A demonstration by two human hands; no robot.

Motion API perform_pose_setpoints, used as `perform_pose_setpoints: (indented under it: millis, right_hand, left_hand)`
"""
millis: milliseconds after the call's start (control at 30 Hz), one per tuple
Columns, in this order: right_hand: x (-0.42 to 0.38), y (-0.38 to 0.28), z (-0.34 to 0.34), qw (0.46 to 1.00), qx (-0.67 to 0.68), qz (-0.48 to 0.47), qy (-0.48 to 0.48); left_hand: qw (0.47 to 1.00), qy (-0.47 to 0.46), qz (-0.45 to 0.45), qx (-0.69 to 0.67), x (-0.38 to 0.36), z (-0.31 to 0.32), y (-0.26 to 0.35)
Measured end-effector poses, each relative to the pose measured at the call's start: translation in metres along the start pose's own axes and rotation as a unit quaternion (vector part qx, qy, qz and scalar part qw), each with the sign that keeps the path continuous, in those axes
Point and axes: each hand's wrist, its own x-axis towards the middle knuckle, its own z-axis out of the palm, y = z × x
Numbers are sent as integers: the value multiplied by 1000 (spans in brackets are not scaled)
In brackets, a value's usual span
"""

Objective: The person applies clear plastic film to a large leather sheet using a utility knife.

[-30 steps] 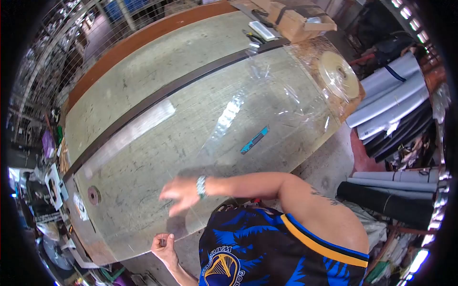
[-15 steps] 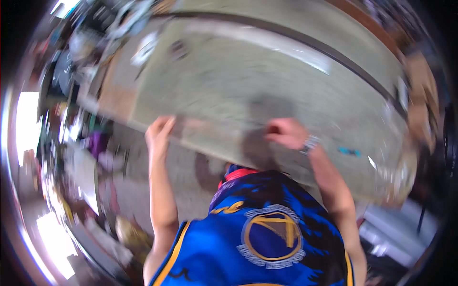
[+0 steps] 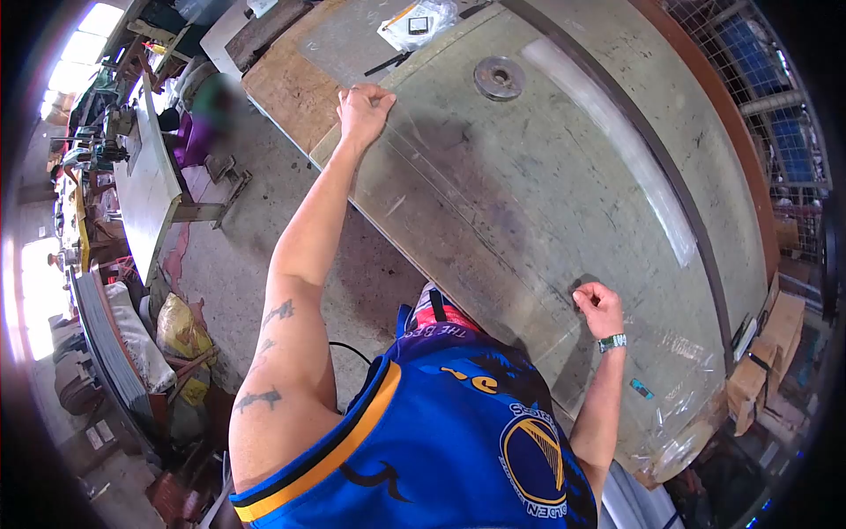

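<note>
Worktable [image 3: 573, 176] lies beneath both pinching hands [image 3: 363, 115] [image 3: 601, 310].

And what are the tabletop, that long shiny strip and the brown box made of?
The tabletop may have a plastic cover: greenish-grey, slightly glossy and scuffed, but I can't be sure. The long strip seems to be glossy plastic: whitish, partly see-through and glinting. The brown box is probably cardboard: matte and flat-sided.

Your left hand [image 3: 366, 113] is at the left end of the worktable [image 3: 564, 203], fingers bent; your right hand [image 3: 599, 309] curls over it near a teal utility knife [image 3: 641, 389]; a holed disc [image 3: 486, 81] and clear plastic strip [image 3: 627, 141] lie beyond.
</note>
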Motion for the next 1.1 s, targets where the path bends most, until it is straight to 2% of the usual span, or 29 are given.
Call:
perform_pose_setpoints:
  millis: [33, 133, 233, 367, 567, 667, 867, 967, 1033, 1067, 1100]
  right_hand:
    - [5, -2, 3, 1000, -11, 1, 8]
    - [14, -10, 5, 998, -60, -1, 35]
    - [20, -16, 6, 995, -84, 11, 45]
    - [22, -9, 4, 995, -89, 28, 34]
    - [23, -3, 4, 995, -58, 79, 19]
    - [22, 8, 3, 995, -33, 90, 14]
    - [20, -13, 3, 995, -47, 89, 21]
    - [18, -3, 0, 996, -76, 46, 10]
    - [14, 11, -3, 997, -69, 39, -2]
    - [8, 0, -9, 995, -90, 42, -7]
    - [0, 5, -15, 993, -110, 31, -7]
  left_hand:
    - [999, 25, 18, 35, 7, 3, -1]
    - [999, 22, 13, 19, 19, 17, -16]
    - [999, 36, -29, -27, 19, 19, -12]
    - [995, 89, 8, -33, 16, 28, -15]
    - [993, 97, 59, 22, 15, 29, -18]
    - [994, 94, 51, 11, 15, 28, -15]
    - [995, 83, 54, 10, 15, 29, -15]
    - [993, 77, 68, 61, 15, 28, -18]
    - [984, 91, 117, 99, 17, 31, -26]
    - [988, 64, 93, 110, 18, 37, -37]
    - [987, 41, 88, 131, 16, 24, -12]
